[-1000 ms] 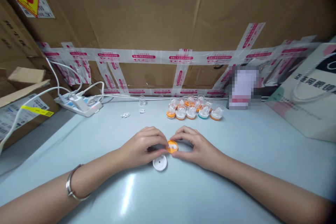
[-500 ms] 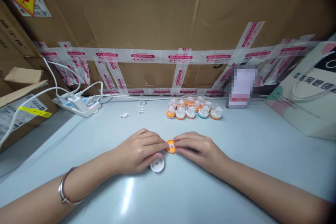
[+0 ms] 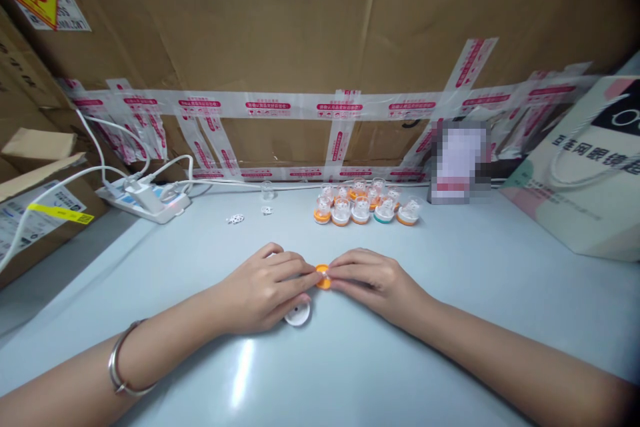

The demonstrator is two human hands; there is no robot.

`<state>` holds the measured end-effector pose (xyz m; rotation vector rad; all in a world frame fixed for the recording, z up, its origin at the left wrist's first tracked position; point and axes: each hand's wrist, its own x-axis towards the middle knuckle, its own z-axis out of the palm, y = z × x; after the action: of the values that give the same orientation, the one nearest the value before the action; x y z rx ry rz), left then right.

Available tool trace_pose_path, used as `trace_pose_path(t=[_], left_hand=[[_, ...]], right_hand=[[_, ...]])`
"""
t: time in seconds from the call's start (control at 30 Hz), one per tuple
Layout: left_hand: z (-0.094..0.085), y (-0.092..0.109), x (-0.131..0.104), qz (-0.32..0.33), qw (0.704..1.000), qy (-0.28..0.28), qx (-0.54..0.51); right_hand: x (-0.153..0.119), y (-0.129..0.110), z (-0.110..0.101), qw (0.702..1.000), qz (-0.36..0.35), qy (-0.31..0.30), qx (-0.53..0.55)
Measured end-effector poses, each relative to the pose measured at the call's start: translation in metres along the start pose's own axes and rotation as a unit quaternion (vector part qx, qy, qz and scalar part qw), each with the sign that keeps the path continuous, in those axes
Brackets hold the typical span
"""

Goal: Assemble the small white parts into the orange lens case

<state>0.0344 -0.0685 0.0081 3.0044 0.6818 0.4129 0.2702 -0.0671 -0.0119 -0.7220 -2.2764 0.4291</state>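
One left hand and one right hand bunch near-closed fingertips at an orange disc, grip unclear; likely light, stiff, best rim-held.

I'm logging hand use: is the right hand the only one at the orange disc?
No, fingertips of both the left hand and the right hand are at the orange disc.

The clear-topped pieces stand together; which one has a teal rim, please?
The front-row piece second from the right: its lower rim is teal, while the other visible rims are orange.
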Motion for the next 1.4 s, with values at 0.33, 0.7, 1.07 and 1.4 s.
trace_pose_path(t=[0.33,0.7,1.07,1.4], left_hand=[[0.002,0.000,0.000,-0.012,1.000,-0.010,-0.023],[-0.002,0.004,0.004,-0.013,1.000,-0.025,-0.002],[-0.012,0.009,0.002,-0.049,0.997,-0.012,-0.050],[-0.030,0.013,-0.004,-0.110,0.976,-0.056,-0.180]], right_hand=[[0.000,-0.001,0.000,0.999,-0.009,-0.010,-0.034],[0.003,-0.007,-0.003,0.992,-0.037,-0.041,-0.117],[0.001,-0.004,-0.003,0.999,0.020,-0.043,-0.028],[0.006,-0.002,-0.005,0.990,0.129,-0.053,-0.001]])
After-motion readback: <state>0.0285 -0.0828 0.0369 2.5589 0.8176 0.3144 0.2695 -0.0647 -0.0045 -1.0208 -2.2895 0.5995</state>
